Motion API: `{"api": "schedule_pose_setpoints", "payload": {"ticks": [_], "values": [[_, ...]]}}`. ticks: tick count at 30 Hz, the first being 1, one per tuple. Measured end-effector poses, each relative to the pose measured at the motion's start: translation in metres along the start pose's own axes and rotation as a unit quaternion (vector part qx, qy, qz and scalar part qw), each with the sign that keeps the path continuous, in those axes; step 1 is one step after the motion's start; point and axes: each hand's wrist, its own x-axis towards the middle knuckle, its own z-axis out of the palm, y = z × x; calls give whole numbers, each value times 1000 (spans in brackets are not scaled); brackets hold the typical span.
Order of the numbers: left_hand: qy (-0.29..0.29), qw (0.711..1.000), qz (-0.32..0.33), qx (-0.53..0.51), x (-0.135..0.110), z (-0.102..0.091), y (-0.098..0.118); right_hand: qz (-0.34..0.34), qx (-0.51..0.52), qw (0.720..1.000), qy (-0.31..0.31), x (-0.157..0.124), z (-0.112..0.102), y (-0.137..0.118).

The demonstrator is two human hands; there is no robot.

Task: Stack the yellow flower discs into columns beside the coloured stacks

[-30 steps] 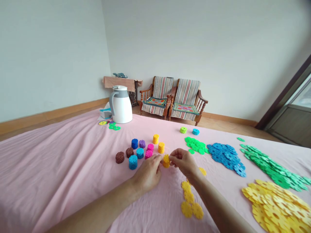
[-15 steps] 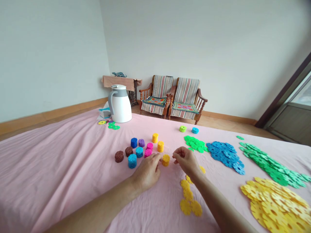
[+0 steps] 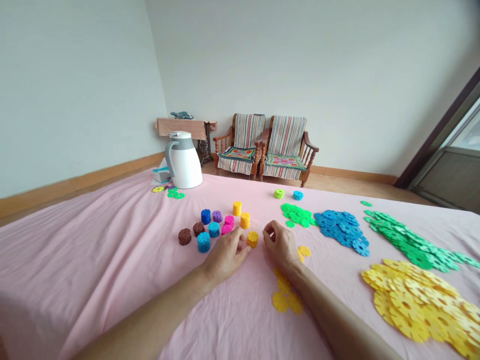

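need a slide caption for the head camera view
Yellow disc stack between a person's left grip and right grip on pink cloth.

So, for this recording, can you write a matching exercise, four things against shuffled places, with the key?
1. Nearest yellow stack of notched discs
2. White-and-gray handled jug
3. Blue heap of flat notched discs
4. Yellow heap of flat notched discs

A. Lower right of the picture
B. Between left hand and right hand
C. Pink cloth's far left
D. Between two green heaps

Pairs: 1-B, 2-C, 3-D, 4-A
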Motion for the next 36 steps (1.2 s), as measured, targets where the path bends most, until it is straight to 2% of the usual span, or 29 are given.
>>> {"api": "schedule_pose_setpoints", "payload": {"ticks": [10,16,20,25,28,32,36], "values": [[24,1000,-10,5,-1,0,3,-22,-14,1000,10,-1,-12,-8],[39,999,-4,13,-3,-1,3,12,-7,998,59,8,-19,-7],[60,998,1,12,-4,1,-2,35,-11,995,95,9,-37,-3],[49,998,-10,-29,-4,2,-9,66,-34,988,133,-2,-73,12],[51,996,-23,-65,-2,3,-16,90,-42,983,151,-11,-87,27],[49,991,-57,-108,-3,4,-17,104,-41,986,123,-19,-93,45],[81,984,-84,-137,-4,5,-6,107,-46,988,98,-20,-92,54]]}}
